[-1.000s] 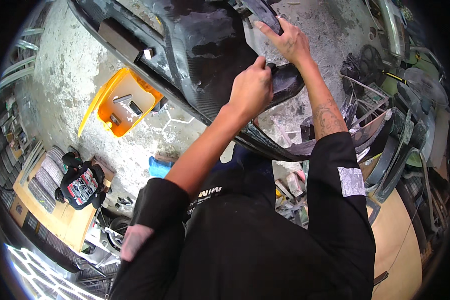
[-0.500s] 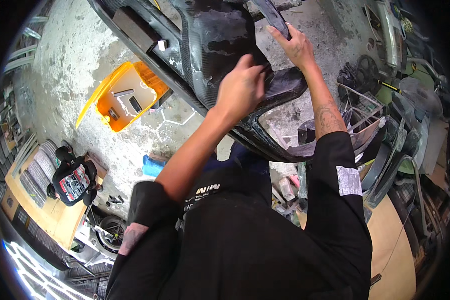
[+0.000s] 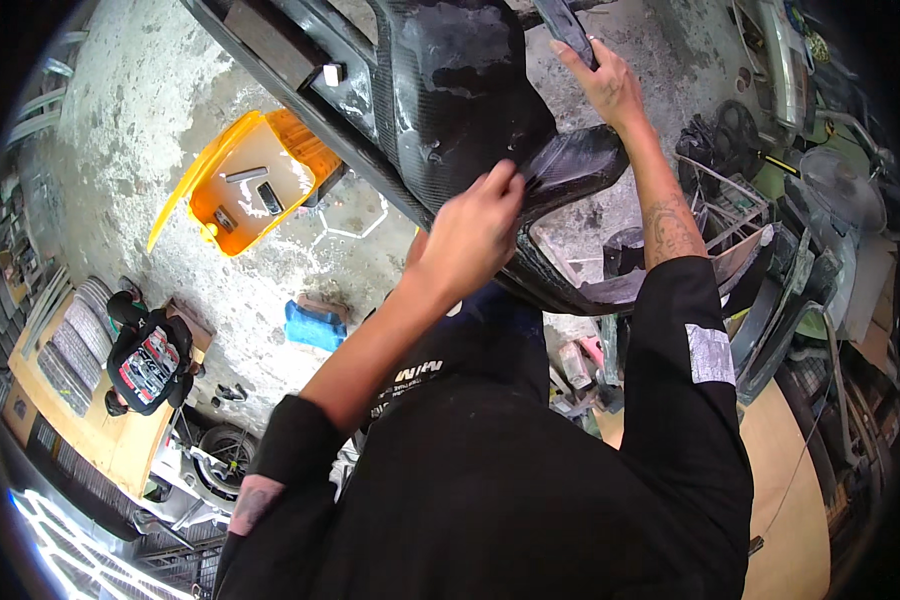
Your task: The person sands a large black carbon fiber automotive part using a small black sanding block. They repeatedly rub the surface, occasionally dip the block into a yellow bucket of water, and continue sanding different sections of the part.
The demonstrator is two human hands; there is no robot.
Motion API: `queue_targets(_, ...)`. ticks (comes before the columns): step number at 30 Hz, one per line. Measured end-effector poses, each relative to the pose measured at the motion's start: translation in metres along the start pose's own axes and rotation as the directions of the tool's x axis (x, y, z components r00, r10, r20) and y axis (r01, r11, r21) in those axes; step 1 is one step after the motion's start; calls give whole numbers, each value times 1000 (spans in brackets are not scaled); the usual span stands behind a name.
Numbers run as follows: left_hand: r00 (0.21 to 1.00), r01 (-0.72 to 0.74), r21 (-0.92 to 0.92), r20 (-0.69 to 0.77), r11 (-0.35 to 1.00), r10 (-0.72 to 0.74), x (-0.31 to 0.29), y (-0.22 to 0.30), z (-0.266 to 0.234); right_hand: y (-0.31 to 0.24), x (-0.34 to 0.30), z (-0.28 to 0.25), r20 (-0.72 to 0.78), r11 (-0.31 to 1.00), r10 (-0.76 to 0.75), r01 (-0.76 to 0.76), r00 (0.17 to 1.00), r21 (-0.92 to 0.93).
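Black woven-pattern panel (image 3: 455,95), large and glossy, spans the upper middle of the view in front of a person in dark clothes, with pale smears on its surface and a small white block (image 3: 334,74) on its left part. The person's right hand (image 3: 612,90) has thumb and fingers clamped on the end of a dark strip (image 3: 568,32) at the panel's upper right. The left hand (image 3: 475,230), slightly blurred, is at the panel's near edge, fingers curled close together; whether they hold anything cannot be told. Left of the panel, an orange tub (image 3: 308,143) on the grey floor (image 3: 120,180) contains cloudy, pale liquid, a grey bar (image 3: 247,176), a dark block (image 3: 269,198) and a smaller brownish block (image 3: 224,219) by the near wall. Compared with half a second ago, the left hand has shifted toward the person's body, baring whitish streaks on the panel's projecting arm (image 3: 580,170). A blue bundle (image 3: 315,326), then partly covered by the left forearm, now shows clear of it. The right hand keeps its grip.
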State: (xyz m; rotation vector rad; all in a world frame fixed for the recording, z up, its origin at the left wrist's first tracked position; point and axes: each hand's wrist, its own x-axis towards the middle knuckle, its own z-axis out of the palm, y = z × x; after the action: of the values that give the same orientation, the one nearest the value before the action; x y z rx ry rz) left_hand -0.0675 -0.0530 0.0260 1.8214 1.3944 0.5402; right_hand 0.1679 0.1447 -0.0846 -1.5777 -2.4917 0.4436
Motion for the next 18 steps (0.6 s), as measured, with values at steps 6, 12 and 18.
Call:
queue_targets(6,986,166,-111,-12,980,-168,-63,8,-57,-31,10,-29,170,912,308,-341,936,228)
queue_targets(12,969,177,-211,-136,961,-208,-80,-3,-96,-19,-19,-34,-94,989,135,-129,986,65)
queue_targets(18,978,52,-147,-192,988,-80,-101,-15,-127,-131,-143,-85,-181,714,497,-281,849,642)
